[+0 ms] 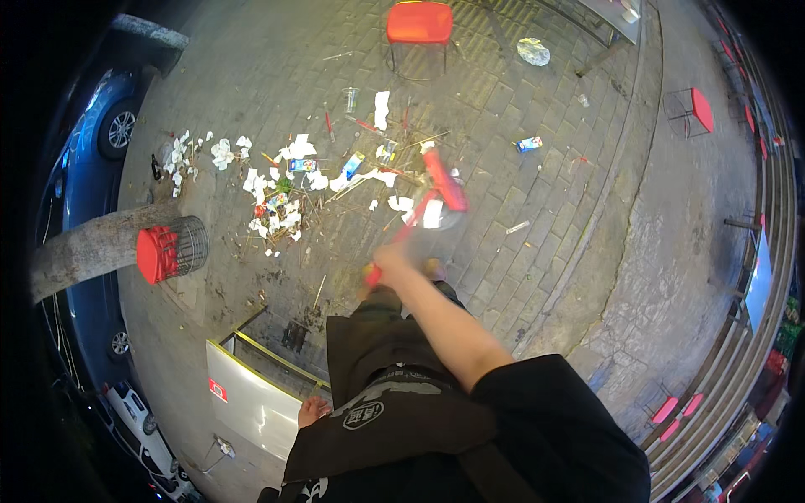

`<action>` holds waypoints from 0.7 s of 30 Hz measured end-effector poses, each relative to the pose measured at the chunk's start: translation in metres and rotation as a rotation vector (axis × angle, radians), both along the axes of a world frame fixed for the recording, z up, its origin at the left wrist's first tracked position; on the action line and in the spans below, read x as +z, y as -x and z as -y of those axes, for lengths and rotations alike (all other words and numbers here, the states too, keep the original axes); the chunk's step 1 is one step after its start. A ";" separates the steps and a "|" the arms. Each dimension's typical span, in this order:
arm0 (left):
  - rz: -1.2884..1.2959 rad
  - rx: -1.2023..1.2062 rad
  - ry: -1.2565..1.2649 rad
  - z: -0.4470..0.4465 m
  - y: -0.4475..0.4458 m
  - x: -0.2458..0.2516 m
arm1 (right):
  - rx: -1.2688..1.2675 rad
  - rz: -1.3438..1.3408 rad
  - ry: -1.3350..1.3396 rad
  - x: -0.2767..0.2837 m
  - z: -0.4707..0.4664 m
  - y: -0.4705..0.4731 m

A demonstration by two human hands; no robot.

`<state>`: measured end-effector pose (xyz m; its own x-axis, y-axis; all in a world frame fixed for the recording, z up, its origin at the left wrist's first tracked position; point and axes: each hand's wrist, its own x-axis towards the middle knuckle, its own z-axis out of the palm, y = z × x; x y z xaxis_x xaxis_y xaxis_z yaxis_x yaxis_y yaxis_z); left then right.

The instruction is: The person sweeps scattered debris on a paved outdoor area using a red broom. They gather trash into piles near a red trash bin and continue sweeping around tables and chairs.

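Observation:
My right hand [391, 265] grips the red handle [415, 220] of a short broom, blurred by motion. Its red head [445, 182] is over the paving in front of my feet, beside white tissues [400, 203]. Left of the broom lies a strewn heap of crumpled tissues [289, 217], thin sticks and drink cartons, among them a blue one [353, 165]. My left hand [313, 412] hangs low by the edge of a metal-topped table [251, 393], fingers loosely curled. Whether it touches the table or holds something cannot be made out.
Ahead stands a red stool [419, 24]; stacked red stools [157, 254] sit by a tree trunk [94, 248] at left. A blue car [94, 188] is parked beyond. Another carton [529, 144] and a crumpled clear bag [533, 51] lie on the paving. Steps [770, 251] line the right side.

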<state>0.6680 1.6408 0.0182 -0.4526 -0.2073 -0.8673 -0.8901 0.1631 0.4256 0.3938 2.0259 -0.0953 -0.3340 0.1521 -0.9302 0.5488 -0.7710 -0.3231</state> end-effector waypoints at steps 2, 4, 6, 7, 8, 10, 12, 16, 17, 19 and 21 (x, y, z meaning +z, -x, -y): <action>0.062 -0.033 0.036 -0.008 0.008 -0.010 | 0.090 -0.033 0.041 0.023 0.038 0.042; 0.069 -0.066 0.067 -0.002 0.010 -0.019 | 0.058 -0.167 0.513 0.030 0.040 0.075; 0.049 -0.111 0.038 0.000 0.021 -0.023 | 0.059 -0.313 0.758 0.031 0.039 0.090; 0.040 -0.126 0.030 0.001 0.028 -0.018 | 0.089 -0.397 0.775 0.031 0.039 0.091; 0.050 -0.085 -0.008 0.026 0.018 -0.023 | 0.162 -0.483 0.642 0.055 0.050 0.079; 0.085 -0.114 0.058 0.032 0.044 -0.020 | 0.378 -0.421 0.375 0.070 0.046 0.058; 0.049 -0.095 -0.010 0.078 0.045 -0.032 | 0.502 -0.475 0.169 0.081 0.041 0.027; 0.137 0.031 -0.008 0.096 0.109 -0.024 | 0.630 -0.119 -0.140 0.092 0.003 -0.048; 0.149 0.030 -0.009 0.108 0.117 -0.021 | 0.637 -0.055 -0.197 0.103 -0.003 -0.057; 0.171 0.017 -0.020 0.128 0.134 -0.021 | 0.422 0.109 -0.132 0.111 0.002 -0.061; 0.155 0.039 -0.047 0.147 0.148 -0.014 | 0.351 0.198 -0.242 0.068 0.012 -0.057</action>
